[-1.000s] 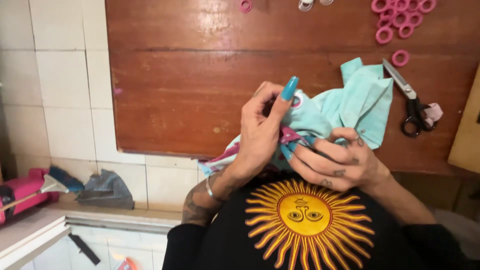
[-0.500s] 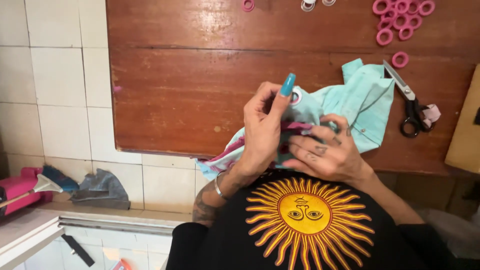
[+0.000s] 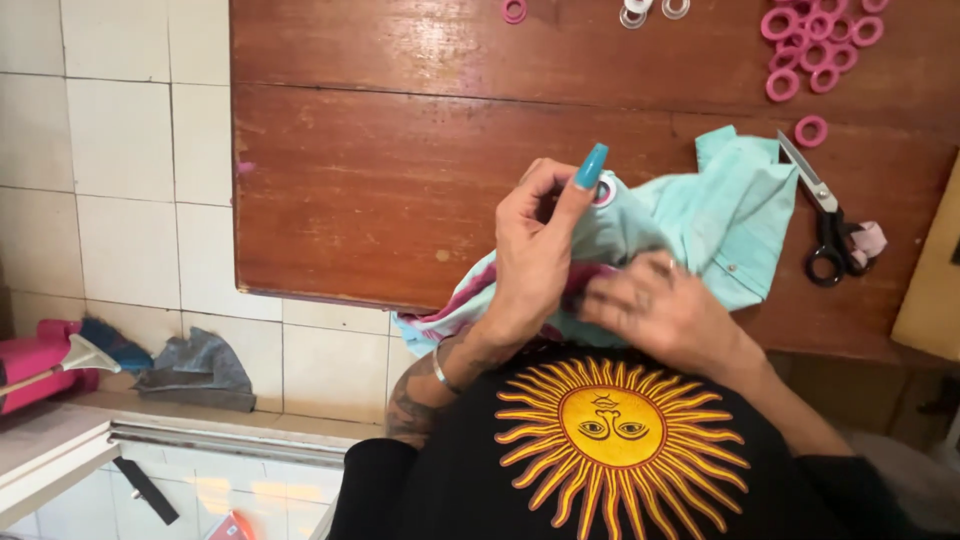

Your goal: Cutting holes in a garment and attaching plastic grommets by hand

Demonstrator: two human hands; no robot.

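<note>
A person sat at a wooden table [image 3: 400, 200], both hands on a bunched mint cloth [image 3: 720, 215] at its near edge. The left hand [image 3: 530, 260] pinched a fold with a small ring; the right hand [image 3: 665, 315], blurred, pressed the cloth, fingers curled. The cloth looked light, soft and floppy, best held at folds or hems. Scissors [image 3: 830, 225] and pink rings [image 3: 815, 50] lay nearby

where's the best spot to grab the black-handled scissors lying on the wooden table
Probably the black finger loops of the black-handled scissors, coming from the near table edge: the closed blades point away toward the pink plastic rings, and the loops lie nearest, beside the light blue cloth.
</note>
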